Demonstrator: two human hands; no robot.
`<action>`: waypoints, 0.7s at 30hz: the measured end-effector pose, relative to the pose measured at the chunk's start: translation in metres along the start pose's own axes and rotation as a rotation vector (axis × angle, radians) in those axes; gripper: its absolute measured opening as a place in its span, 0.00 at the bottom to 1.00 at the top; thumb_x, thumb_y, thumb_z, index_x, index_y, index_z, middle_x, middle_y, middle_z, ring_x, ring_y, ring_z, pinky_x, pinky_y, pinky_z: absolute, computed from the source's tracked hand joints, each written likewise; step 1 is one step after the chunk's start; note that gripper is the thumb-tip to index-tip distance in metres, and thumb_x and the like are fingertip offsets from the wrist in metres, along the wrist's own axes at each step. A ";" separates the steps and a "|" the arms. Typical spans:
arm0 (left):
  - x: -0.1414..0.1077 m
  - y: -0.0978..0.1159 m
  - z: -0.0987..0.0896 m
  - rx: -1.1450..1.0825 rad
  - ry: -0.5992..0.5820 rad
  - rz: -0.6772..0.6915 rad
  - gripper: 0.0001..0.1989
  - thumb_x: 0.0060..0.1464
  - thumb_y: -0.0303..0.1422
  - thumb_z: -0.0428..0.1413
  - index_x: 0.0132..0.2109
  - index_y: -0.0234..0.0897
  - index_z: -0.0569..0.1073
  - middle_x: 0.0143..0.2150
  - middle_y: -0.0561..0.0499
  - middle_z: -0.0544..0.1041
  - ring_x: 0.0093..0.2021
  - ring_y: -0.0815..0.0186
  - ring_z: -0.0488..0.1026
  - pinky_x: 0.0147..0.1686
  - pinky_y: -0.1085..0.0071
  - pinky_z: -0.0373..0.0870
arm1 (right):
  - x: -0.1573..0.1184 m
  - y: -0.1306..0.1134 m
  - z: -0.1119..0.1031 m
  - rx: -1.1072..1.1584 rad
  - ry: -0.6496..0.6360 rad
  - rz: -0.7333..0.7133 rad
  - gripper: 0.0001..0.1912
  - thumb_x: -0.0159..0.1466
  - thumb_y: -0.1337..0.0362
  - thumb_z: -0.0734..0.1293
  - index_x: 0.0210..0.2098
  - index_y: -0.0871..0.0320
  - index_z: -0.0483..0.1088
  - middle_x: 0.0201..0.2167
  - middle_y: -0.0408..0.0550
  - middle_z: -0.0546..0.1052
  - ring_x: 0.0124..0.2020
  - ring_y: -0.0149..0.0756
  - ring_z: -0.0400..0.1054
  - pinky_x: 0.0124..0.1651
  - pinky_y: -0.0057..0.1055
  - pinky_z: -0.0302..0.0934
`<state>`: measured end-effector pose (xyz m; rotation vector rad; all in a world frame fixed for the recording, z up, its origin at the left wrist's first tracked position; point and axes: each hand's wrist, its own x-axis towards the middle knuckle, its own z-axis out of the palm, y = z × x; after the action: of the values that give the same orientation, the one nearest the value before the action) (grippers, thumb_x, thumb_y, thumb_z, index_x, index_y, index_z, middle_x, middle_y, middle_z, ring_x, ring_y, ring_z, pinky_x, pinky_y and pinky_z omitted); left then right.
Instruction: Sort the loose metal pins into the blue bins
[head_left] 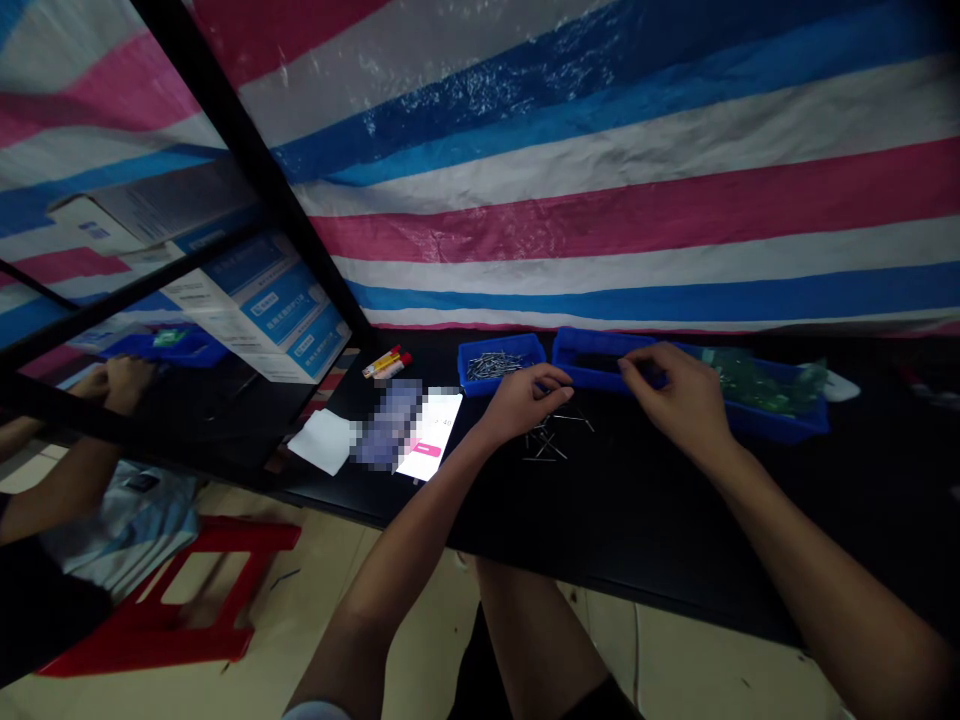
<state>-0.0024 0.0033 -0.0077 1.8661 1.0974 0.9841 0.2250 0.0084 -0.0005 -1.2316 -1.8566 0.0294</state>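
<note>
The left hand (525,402) is positioned over the black bench (637,520), fingers curled and narrowed, tips just beside the front rim of the first blue bin (504,375); whether they pinch a small item cannot be determined. The right hand (675,398) is at the rim of the middle blue bin (600,345), thumb and fingers drawn narrow; no held item can be confirmed. Loose nails (551,437) lie scattered and crossed on the bench, just below the left hand and between both hands. The first bin contains a heap of nails (495,366); the contents of the middle bin are too dark to identify. A third blue bin (780,425), right of the right hand, contains green circuit boards (757,385). Left of the bins lie a yellow-and-red tube (386,364), a white paper (322,441), a pixelated object (390,425) and a white card (433,437) with a pink mark. A striped tarp (600,240) hangs behind the bench. A black-framed mirror (247,150) stands at left, and a red stool (172,610) shows low at left.
</note>
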 end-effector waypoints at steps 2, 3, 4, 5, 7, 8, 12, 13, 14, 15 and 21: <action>0.000 0.001 0.001 -0.012 -0.003 0.002 0.12 0.58 0.37 0.58 0.46 0.34 0.76 0.37 0.48 0.78 0.31 0.72 0.71 0.32 0.75 0.68 | 0.002 0.007 -0.004 -0.131 0.015 -0.059 0.10 0.67 0.59 0.61 0.38 0.55 0.71 0.35 0.51 0.76 0.38 0.44 0.70 0.43 0.40 0.63; 0.000 0.001 0.001 -0.016 -0.005 0.001 0.12 0.58 0.37 0.58 0.45 0.34 0.76 0.38 0.48 0.78 0.31 0.72 0.71 0.32 0.76 0.68 | 0.003 0.010 -0.006 -0.202 0.002 -0.084 0.10 0.68 0.59 0.60 0.38 0.56 0.71 0.36 0.52 0.76 0.40 0.46 0.69 0.45 0.41 0.62; -0.001 0.001 0.001 -0.018 -0.009 0.000 0.12 0.58 0.37 0.58 0.45 0.34 0.76 0.38 0.48 0.78 0.31 0.72 0.71 0.32 0.76 0.67 | 0.004 0.012 -0.008 -0.268 -0.013 -0.103 0.11 0.68 0.60 0.59 0.39 0.57 0.71 0.37 0.54 0.75 0.41 0.47 0.68 0.46 0.42 0.62; -0.001 0.002 0.000 -0.020 -0.013 -0.001 0.12 0.58 0.37 0.58 0.45 0.34 0.76 0.38 0.48 0.78 0.31 0.72 0.71 0.32 0.76 0.67 | 0.005 0.014 -0.010 -0.329 -0.032 -0.113 0.11 0.68 0.61 0.59 0.39 0.57 0.71 0.37 0.55 0.75 0.42 0.47 0.67 0.47 0.42 0.61; -0.001 0.002 0.000 -0.018 -0.018 -0.002 0.13 0.58 0.38 0.57 0.46 0.34 0.76 0.38 0.48 0.77 0.31 0.72 0.72 0.31 0.76 0.67 | 0.005 0.016 -0.011 -0.418 -0.065 -0.116 0.11 0.68 0.62 0.58 0.39 0.59 0.71 0.37 0.56 0.75 0.42 0.48 0.66 0.47 0.41 0.60; -0.001 0.002 -0.001 -0.017 -0.019 -0.003 0.13 0.59 0.38 0.57 0.46 0.34 0.76 0.38 0.48 0.77 0.31 0.72 0.72 0.31 0.76 0.67 | 0.005 0.016 -0.011 -0.452 -0.075 -0.112 0.11 0.67 0.63 0.58 0.39 0.59 0.71 0.37 0.57 0.75 0.42 0.48 0.65 0.46 0.41 0.59; -0.001 0.001 -0.002 0.006 -0.012 -0.007 0.13 0.59 0.38 0.57 0.46 0.35 0.76 0.37 0.49 0.77 0.30 0.72 0.72 0.31 0.76 0.67 | 0.005 0.020 -0.010 -0.552 -0.087 -0.083 0.13 0.67 0.62 0.59 0.40 0.61 0.73 0.37 0.56 0.75 0.42 0.47 0.64 0.44 0.40 0.57; 0.000 0.001 -0.001 0.011 -0.009 -0.007 0.13 0.59 0.38 0.57 0.46 0.34 0.76 0.37 0.49 0.77 0.30 0.72 0.72 0.31 0.76 0.67 | 0.004 0.021 -0.009 -0.567 -0.091 -0.077 0.13 0.67 0.62 0.59 0.40 0.61 0.73 0.36 0.56 0.75 0.42 0.47 0.64 0.43 0.39 0.57; 0.000 0.001 -0.001 0.013 -0.009 -0.007 0.13 0.59 0.38 0.57 0.45 0.34 0.76 0.37 0.49 0.77 0.30 0.72 0.72 0.32 0.76 0.67 | 0.004 0.022 -0.008 -0.572 -0.099 -0.073 0.13 0.67 0.62 0.59 0.39 0.62 0.73 0.36 0.56 0.75 0.41 0.47 0.64 0.43 0.39 0.57; 0.000 0.001 -0.001 0.011 -0.013 -0.007 0.12 0.59 0.38 0.57 0.45 0.34 0.76 0.37 0.49 0.77 0.30 0.72 0.72 0.31 0.76 0.68 | 0.004 0.023 -0.008 -0.569 -0.110 -0.073 0.14 0.68 0.62 0.59 0.39 0.62 0.74 0.36 0.56 0.75 0.41 0.46 0.64 0.43 0.39 0.57; -0.001 0.004 0.000 -0.002 -0.031 -0.002 0.12 0.59 0.38 0.56 0.45 0.35 0.76 0.36 0.49 0.78 0.31 0.71 0.72 0.32 0.75 0.68 | 0.003 0.022 -0.006 -0.514 -0.131 -0.082 0.15 0.68 0.62 0.57 0.39 0.61 0.74 0.36 0.57 0.75 0.42 0.48 0.65 0.44 0.42 0.60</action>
<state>-0.0015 0.0010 -0.0050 1.8721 1.0799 0.9516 0.2453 0.0190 -0.0049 -1.5220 -2.1023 -0.4473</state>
